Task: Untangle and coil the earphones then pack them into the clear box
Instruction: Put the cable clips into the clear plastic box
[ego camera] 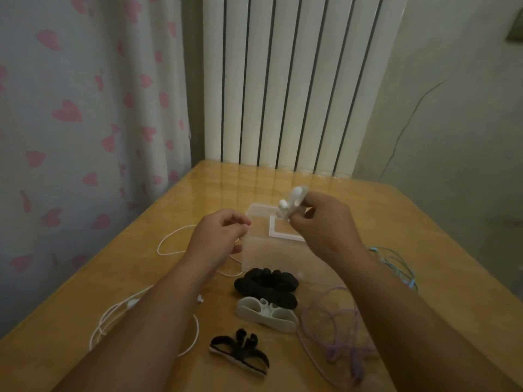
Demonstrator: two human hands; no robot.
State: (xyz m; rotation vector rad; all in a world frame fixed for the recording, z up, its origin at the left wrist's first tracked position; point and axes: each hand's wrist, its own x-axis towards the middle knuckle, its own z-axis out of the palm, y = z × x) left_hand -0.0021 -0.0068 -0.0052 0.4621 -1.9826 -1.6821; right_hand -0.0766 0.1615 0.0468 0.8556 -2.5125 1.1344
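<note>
- Fingers (317, 200) of the right hand (325, 224) are bent and pinch a small white plastic cord winder (291, 203), held up over the far side of the clear plastic box (268, 256).
- Left hand (219, 236) has its fingers curled, with thumb and first finger pressed together. They look to be pinching the thin white earphone cord (132, 303).
- That cord lies in loose loops on the left of the shiny wooden table (339, 193), running back under the left arm.
- I think the cord is light, soft and floppy, so it could slip or knot. Hold it close to one end and let it slide through the fingers.
- Near the box sit three wound sets: a black bundle (266, 284), a white bundle (266, 312) and a black-and-white bundle (240, 352).
- Tangled purple earphones (336, 332) and blue earphones (396, 258) wait on the right.
</note>
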